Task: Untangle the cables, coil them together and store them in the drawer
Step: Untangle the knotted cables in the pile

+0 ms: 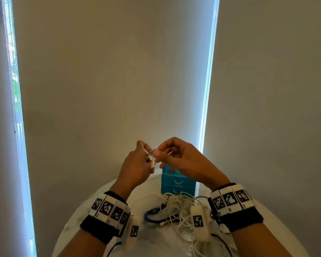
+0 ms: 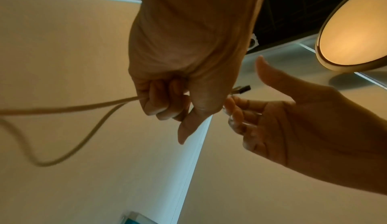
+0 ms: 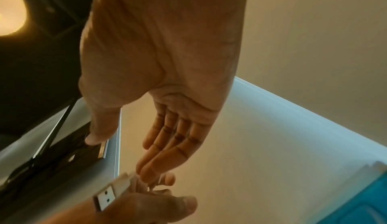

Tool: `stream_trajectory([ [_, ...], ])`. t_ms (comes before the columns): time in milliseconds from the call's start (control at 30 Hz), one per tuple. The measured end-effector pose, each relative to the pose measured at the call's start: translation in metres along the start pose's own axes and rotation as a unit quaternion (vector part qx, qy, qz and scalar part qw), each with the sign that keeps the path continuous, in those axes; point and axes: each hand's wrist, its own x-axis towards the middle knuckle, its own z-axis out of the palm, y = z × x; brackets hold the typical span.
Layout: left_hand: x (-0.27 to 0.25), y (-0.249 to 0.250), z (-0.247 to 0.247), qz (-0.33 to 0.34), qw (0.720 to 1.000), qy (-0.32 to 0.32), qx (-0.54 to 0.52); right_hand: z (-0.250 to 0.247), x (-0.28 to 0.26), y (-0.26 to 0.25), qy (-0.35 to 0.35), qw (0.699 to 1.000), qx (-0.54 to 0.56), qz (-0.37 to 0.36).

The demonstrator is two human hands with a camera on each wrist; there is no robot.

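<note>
Both hands are raised above the table. My left hand (image 1: 137,164) (image 2: 178,62) curls its fingers round a white cable (image 2: 62,110) just behind its USB plug (image 1: 152,165) (image 2: 244,89) (image 3: 106,196); a loop of that cable hangs away from the fist. My right hand (image 1: 178,156) (image 2: 303,128) (image 3: 163,62) faces it with straight fingers and the thumb spread, its fingertips (image 3: 146,173) touching the cable by the plug. A tangle of white cables (image 1: 178,206) with a blue cable (image 1: 152,213) lies on the table below. The blue drawer unit (image 1: 176,182) (image 3: 360,202) stands behind the tangle, drawers closed.
The round white table (image 1: 78,219) ends close to the wall of pale roller blinds (image 1: 109,89). A round ceiling lamp (image 2: 356,34) glows overhead. Black leads from the wrist cameras trail over the table's near edge (image 1: 222,242).
</note>
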Motion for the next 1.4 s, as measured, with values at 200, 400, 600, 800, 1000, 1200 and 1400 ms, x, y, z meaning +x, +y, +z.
stream_trajectory([
  [200, -0.001, 0.004, 0.014, 0.039, 0.997, -0.061, -0.012, -0.005, -0.019, 0.018, -0.014, 0.999, 0.012, 0.041],
  [400, -0.007, 0.000, 0.030, 0.065, 0.994, -0.083, -0.037, -0.009, -0.019, 0.031, 0.076, 0.996, 0.039, 0.023],
  [600, -0.016, -0.004, 0.036, 0.059, 0.991, -0.069, -0.099, -0.005, -0.014, 0.047, 0.181, 0.983, -0.006, 0.008],
  [800, -0.020, -0.007, 0.036, 0.063, 0.987, -0.099, -0.108, 0.006, -0.013, 0.059, 0.161, 0.986, 0.033, 0.034],
  [1000, -0.013, -0.004, 0.028, 0.083, 0.978, -0.152, -0.113, 0.007, -0.020, 0.048, 0.098, 0.993, -0.065, 0.030],
  [1200, -0.016, -0.009, 0.026, 0.085, 0.973, -0.171, -0.129, 0.008, -0.016, 0.040, 0.051, 0.985, -0.167, -0.004],
  [1400, -0.013, -0.009, 0.022, 0.085, 0.973, -0.158, -0.145, 0.009, -0.011, 0.042, 0.113, 0.986, -0.121, 0.020],
])
